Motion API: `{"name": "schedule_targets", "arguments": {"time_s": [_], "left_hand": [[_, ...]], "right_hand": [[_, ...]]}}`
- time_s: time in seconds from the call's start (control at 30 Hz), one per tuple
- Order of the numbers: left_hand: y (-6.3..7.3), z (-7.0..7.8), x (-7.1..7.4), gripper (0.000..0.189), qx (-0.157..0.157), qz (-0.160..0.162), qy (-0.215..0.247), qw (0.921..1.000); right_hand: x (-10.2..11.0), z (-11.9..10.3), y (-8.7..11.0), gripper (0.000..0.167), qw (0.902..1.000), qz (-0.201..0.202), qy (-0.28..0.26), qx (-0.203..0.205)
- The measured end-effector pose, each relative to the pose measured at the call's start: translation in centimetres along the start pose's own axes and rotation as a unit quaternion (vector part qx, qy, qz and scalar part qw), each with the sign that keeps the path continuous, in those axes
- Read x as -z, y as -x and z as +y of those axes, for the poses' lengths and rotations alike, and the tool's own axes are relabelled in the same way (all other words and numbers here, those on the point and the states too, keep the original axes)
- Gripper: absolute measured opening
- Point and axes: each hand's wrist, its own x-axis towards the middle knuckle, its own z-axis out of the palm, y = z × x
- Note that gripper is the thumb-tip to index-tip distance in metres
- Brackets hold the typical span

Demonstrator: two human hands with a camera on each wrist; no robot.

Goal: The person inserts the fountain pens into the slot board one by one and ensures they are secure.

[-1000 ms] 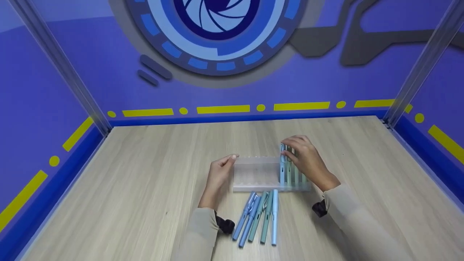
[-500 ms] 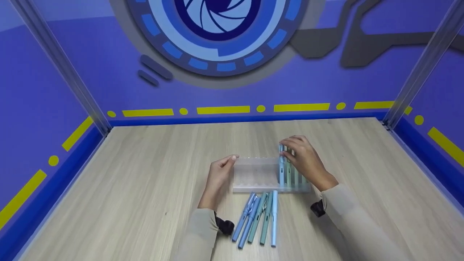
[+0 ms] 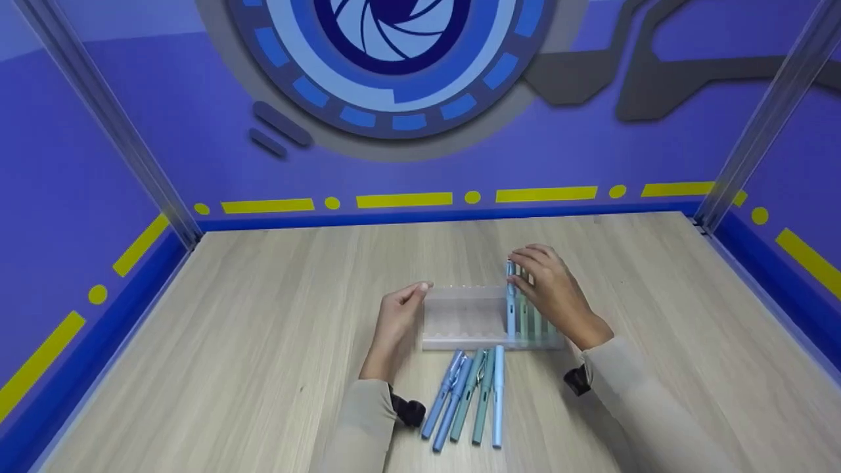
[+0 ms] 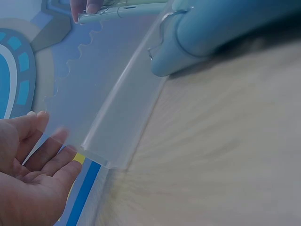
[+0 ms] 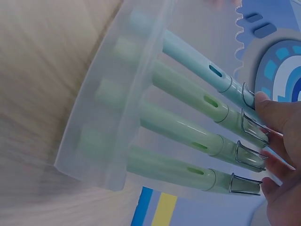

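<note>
A frosted clear pen stand [image 3: 463, 318] with a scalloped top edge stands on the table. My left hand [image 3: 396, 318] holds its upper left corner, thumb at the top edge. My right hand [image 3: 555, 289] pinches the cap end of a light blue pen [image 5: 195, 63], which stands tilted in the stand. Several pale green pens [image 5: 188, 89] stand beside it in the right part, metal clips up, lower ends behind the front lip. In front of the stand lie two blue pens [image 3: 449, 410], two teal pens [image 3: 483, 401] and one light blue pen [image 3: 498, 394].
The wooden tabletop [image 3: 263, 328] has blue-purple walls [image 3: 164, 131] at the back and sides. Black wrist cameras [image 3: 410, 412] sit at both cuffs, the left one close to the loose pens.
Almost nothing differs. My right hand stays at the light blue pen with only a tiny shift, and my left hand keeps its hold on the stand's corner.
</note>
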Motion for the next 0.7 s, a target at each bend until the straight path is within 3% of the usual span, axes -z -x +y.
{"name": "schedule_targets", "arguments": {"time_s": [0.17, 0.5, 0.6, 0.7], "left_hand": [[0.0, 0.0, 0.0, 0.035, -0.001, -0.003, 0.003, 1.0000], [-0.2, 0.0, 0.0, 0.036, -0.005, -0.004, 0.002, 1.0000], [-0.1, -0.1, 0.0, 0.036, -0.007, -0.001, 0.000, 1.0000], [-0.1, -0.1, 0.0, 0.035, 0.000, 0.002, 0.005, 1.0000]], "right_hand": [[0.3, -0.2, 0.4, 0.040, 0.9998, 0.019, -0.009, -0.005], [1.2, -1.7, 2.1, 0.038, 0.9920, 0.079, -0.089, -0.042], [1.5, -2.3, 2.7, 0.034, 0.9856, 0.067, -0.132, -0.082], [1.8, -2.9, 3.4, 0.028, 0.9739, 0.022, -0.175, -0.142]]}}
